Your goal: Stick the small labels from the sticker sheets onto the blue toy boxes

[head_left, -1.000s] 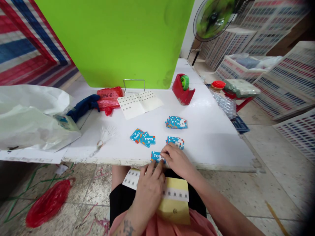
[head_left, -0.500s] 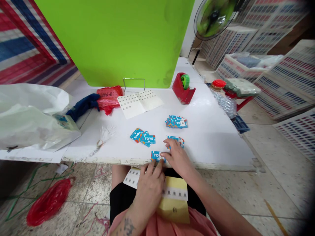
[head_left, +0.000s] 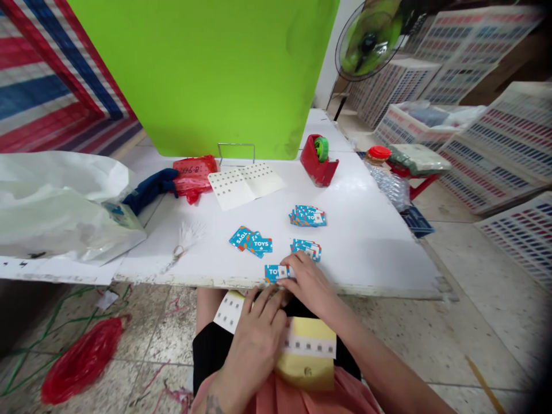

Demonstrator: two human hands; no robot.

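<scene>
- Single blue TOYS card (head_left: 272, 273) lies flat on desk (head_left: 366, 247), close to front edge; small white coded label (head_left: 283, 271) sits at its R end.
- R hand (head_left: 307, 282) at that R end: index + thumb apart, index by upper edge, thumb by lower. Can't tell if they're gripping or just touching.
- L hand (head_left: 262, 330) rests over label sheet (head_left: 309, 330) on lap, fingers spread a bit, tips just below desk edge, off the card. Thumb hidden, so can't tell if sheet's pinched.
- Loose card pile (head_left: 254, 242) to L, no white labels visible on it; near stack (head_left: 306, 248) just beyond R hand and far stack (head_left: 308, 215) behind it, both w/ labels showing.
- Step in hand, my read: handling the labelled card, label seemingly on.
- Next move, as judged: calls for a thin edge grip, card flat vs. desk, w/o rubbing label corner.
</scene>
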